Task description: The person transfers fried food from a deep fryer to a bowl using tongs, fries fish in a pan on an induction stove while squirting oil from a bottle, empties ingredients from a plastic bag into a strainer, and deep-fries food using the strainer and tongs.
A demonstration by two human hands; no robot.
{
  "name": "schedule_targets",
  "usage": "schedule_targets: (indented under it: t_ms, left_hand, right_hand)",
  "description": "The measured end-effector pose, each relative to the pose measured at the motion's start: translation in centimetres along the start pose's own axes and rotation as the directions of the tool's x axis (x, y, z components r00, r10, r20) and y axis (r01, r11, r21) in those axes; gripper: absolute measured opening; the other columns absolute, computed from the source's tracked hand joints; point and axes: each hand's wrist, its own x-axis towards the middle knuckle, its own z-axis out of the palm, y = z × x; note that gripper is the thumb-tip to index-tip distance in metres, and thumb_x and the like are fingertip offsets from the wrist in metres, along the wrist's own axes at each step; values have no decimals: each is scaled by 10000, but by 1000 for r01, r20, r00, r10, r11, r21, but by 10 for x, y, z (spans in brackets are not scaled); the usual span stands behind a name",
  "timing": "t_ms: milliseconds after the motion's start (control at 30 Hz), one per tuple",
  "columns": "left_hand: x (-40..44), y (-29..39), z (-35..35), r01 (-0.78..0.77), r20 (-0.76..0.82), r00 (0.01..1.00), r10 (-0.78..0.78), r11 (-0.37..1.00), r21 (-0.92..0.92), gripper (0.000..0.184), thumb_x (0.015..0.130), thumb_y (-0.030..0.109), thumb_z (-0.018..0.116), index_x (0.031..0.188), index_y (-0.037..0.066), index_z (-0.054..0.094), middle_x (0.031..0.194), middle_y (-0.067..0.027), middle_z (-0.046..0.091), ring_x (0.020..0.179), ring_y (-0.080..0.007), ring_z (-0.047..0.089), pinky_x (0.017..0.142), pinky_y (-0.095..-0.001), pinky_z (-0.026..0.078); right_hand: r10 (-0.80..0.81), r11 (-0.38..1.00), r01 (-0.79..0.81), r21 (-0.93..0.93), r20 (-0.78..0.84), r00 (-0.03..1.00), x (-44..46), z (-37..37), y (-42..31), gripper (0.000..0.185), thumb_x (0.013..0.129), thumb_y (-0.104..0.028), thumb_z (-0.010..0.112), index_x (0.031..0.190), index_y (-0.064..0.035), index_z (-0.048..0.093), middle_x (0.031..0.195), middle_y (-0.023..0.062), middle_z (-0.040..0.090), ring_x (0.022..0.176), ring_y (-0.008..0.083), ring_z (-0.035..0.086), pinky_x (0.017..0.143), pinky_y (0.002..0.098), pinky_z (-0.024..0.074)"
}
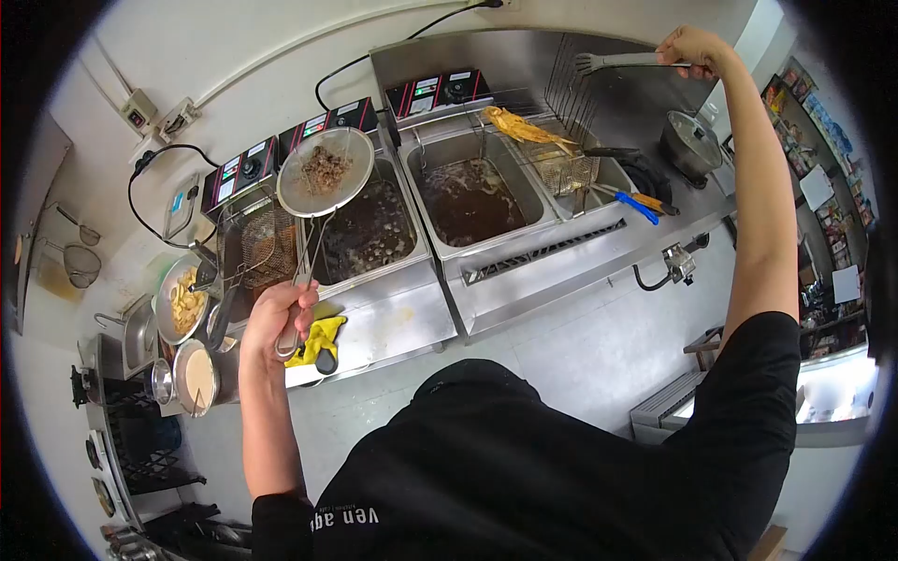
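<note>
My left hand (278, 316) is closed round the handle of a mesh skimmer (354, 194). Dark brown fried bits (324, 170) lie in its bowl, held above the left fryer vat (391, 254) of dark, foaming oil. At the far upper right, my right hand (694, 50) grips metal tongs (629, 60), their tips pointing left near an upright wire rack (572, 82). A golden fried fish (520, 127) rests on a grate behind the right fryer vat (468, 201), apart from the tongs.
Left of the skimmer is a fryer basket (257, 245). Bowls of yellow slices (187, 304) and pale batter (200, 374) stand at the left. A yellow cloth (321, 339) lies on the counter's front. Blue-handled tongs (636, 207) and a lidded pot (690, 147) are at the right.
</note>
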Motion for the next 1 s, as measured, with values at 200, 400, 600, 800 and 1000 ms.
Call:
schedule_targets:
  t_ms: [200,400,600,800,1000]
  left_hand:
    - [2,1,11,16,-19,1000,-16,1000,-18,196,923,128,415,949,-53,485,659,-8,487,397,-79,413,353,-220,382]
    - [3,-1,19,7,-38,999,-9,999,-50,189,925,120,415,963,-52,483,666,-13,484,398,-83,421,347,-225,382]
    - [7,-2,23,31,-57,998,-35,997,-66,177,918,107,422,966,-52,482,667,-14,483,397,-82,426,343,-227,386]
    - [12,-7,26,23,-113,993,-27,999,-39,194,907,126,433,957,-57,474,639,1,484,358,-52,411,283,-198,372]
    - [13,-9,24,-1,-72,997,-3,999,-49,167,918,114,424,931,-44,480,634,3,480,358,-48,409,296,-193,379]
  right_hand:
    - [-5,1000,6,28,-34,999,12,-1,-10,52,748,-110,596,792,-100,568,546,18,488,405,84,365,373,256,216]
    - [51,998,-52,-46,-15,999,54,2,7,256,773,-175,632,1027,-150,620,511,24,502,356,96,356,336,274,242]
    - [78,997,-78,-13,-6,997,72,14,28,284,785,-192,627,1068,-160,621,503,16,499,348,92,344,333,278,247]
    - [-7,998,8,56,-11,1000,62,12,27,221,786,-205,617,1000,-147,617,526,-2,467,381,67,302,371,252,227]
    - [-23,999,22,27,42,999,45,0,5,281,816,-240,620,1091,-184,608,518,-9,454,385,67,309,363,247,218]
